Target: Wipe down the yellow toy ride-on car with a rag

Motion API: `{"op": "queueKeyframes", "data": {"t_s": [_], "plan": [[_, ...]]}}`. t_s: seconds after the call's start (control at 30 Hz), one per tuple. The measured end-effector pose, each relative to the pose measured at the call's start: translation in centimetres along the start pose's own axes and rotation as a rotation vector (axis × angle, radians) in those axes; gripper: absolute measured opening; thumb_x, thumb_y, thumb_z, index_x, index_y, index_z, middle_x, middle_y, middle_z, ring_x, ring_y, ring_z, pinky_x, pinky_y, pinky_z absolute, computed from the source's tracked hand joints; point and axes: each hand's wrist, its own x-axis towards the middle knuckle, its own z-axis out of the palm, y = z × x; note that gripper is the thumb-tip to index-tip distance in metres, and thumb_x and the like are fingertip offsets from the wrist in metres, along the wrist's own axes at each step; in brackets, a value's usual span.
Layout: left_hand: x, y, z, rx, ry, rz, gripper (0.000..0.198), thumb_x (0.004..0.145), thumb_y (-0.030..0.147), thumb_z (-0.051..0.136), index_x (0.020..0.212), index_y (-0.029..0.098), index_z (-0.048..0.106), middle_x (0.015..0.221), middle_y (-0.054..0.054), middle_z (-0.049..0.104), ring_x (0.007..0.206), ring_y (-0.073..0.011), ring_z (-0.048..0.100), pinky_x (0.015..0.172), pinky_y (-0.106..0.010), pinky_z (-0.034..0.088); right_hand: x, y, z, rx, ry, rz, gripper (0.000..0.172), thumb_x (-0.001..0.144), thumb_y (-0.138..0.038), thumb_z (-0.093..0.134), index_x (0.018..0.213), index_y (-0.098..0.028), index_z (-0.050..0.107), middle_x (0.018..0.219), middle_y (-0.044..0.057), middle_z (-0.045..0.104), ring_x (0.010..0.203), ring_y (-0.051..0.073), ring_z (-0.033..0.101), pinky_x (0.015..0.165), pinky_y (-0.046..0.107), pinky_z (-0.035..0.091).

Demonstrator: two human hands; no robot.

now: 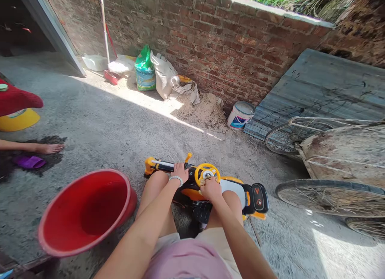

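A yellow and black ride-on toy car [186,193] with a grey-white seat sits sideways before my knees. My left hand [181,174], with a beaded bracelet at the wrist, grips the black body near the front, left of the steering wheel. My right hand [211,187] is closed on a crumpled, mottled yellow-brown cloth [205,180], pressed against the lower rim of the yellow steering wheel [217,169]. The fingertips of the right hand are partly hidden. Left of my knees stands a large red tub [87,207], its inside dark at the bottom.
Another person's bare foot [51,148] and a purple slipper [30,162] are at the left, on wet concrete. Sacks [164,74], a sand heap [207,110] and a paint bucket [240,115] line the brick wall [222,46]. A wheeled cart [339,154] stands at the right.
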Motion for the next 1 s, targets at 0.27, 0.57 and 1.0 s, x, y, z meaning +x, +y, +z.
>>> {"op": "queueKeyframes", "data": {"t_s": [0.27, 0.57, 1.0], "plan": [[-0.3, 0.2, -0.3, 0.006, -0.006, -0.006, 0.049, 0.103, 0.037, 0.036, 0.148, 0.018, 0.044, 0.168, -0.018, 0.033, 0.162, -0.0297, 0.013, 0.117, -0.051, 0.043, -1.1, 1.1, 0.1, 0.277, -0.054, -0.254, 0.044, 0.091, -0.034, 0.054, 0.131, -0.029, 0.073, 0.136, 0.007, 0.064, 0.111, 0.023, 0.067, 0.096, 0.032, 0.049], [0.1, 0.2, 0.1, -0.004, 0.023, 0.007, 0.048, 0.101, 0.035, 0.039, 0.145, 0.017, 0.046, 0.164, -0.017, 0.039, 0.16, -0.0302, 0.018, 0.12, -0.053, 0.038, -0.6, 2.7, -0.6, 0.407, 0.258, -0.324, 0.057, 0.089, -0.024, 0.051, 0.144, -0.025, 0.064, 0.152, 0.007, 0.057, 0.136, 0.024, 0.053, 0.117, 0.036, 0.04], [-0.2, 0.5, -0.8, 0.002, -0.032, -0.001, 0.051, 0.102, 0.037, 0.036, 0.148, 0.015, 0.042, 0.167, -0.019, 0.034, 0.161, -0.0323, 0.013, 0.119, -0.054, 0.039, -0.8, 3.8, 0.8, -0.069, 0.058, -0.327, 0.04, 0.095, -0.025, 0.051, 0.13, -0.023, 0.07, 0.142, 0.011, 0.061, 0.123, 0.029, 0.053, 0.096, 0.038, 0.048]]}}
